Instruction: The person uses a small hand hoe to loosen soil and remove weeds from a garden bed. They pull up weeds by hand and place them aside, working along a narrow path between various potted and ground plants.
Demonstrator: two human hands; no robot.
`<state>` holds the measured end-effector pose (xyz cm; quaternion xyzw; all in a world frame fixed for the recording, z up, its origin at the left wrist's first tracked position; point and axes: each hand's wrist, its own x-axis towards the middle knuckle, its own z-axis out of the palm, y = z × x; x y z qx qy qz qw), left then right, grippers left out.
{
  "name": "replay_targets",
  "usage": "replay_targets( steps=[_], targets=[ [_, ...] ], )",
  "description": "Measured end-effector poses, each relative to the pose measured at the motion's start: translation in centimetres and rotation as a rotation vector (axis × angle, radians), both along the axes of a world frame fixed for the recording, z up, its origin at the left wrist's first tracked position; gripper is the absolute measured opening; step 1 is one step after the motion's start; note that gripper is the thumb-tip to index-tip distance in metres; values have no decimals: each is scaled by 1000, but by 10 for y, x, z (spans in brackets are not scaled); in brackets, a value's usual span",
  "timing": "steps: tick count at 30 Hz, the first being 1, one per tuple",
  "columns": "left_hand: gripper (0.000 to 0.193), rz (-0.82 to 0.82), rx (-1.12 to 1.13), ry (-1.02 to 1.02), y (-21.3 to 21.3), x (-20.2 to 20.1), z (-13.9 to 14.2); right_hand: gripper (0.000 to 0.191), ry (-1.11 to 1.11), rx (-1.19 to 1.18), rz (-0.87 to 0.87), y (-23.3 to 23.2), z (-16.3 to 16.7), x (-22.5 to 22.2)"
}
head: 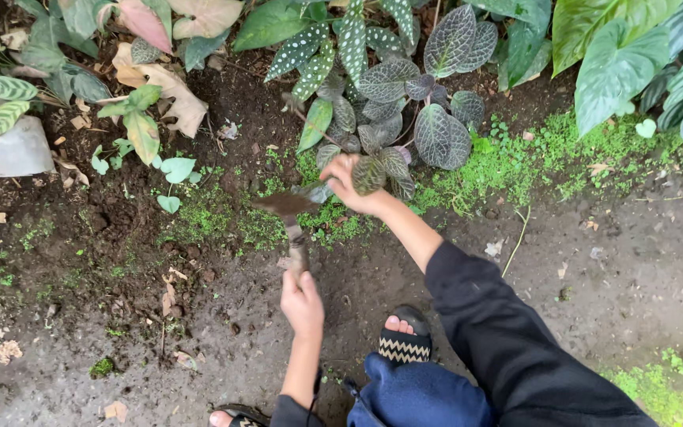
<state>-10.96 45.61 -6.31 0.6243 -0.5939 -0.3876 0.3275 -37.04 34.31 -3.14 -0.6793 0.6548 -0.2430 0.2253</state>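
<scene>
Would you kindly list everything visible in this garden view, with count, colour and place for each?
hand trowel: one, brown with soil, centre, blade over the moss
veined plant: one clump, dark leaves with pale veins, upper centre
spotted leaves: several, green with white dots, top centre
broad leaves: several, light green, top right
white pot: one, white, left edge
dry leaves: a few, tan, upper left
moss: patches, bright green, across the middle
soil: dark brown, left and centre
sandals: two, black with a zigzag band, bottom centre and bottom edge
left hand: gripping the trowel handle, lower centre
right hand: among the veined plant's lower leaves, sleeve black
</scene>
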Motion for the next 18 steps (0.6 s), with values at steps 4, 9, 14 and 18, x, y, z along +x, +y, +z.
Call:
replay_targets(
  steps=[4, 9, 14, 18],
  targets=[
    [30, -96, -226, 268, 3, -50, 9, 57, -718, 479, -55, 104, 3, 46],
    [30, -600, -330, -72, -7, -79, 48, 36, -886, -81, -506, 208, -9, 84],
    [44, -965, -280, -370, -37, -116, 69, 37, -1067, -322, -1110, 247, 15, 30],
    [74, -1173, -709, -771, -92, -168, 58, 36, -1092, -354, -1359, 278, 19, -44]
  ],
)
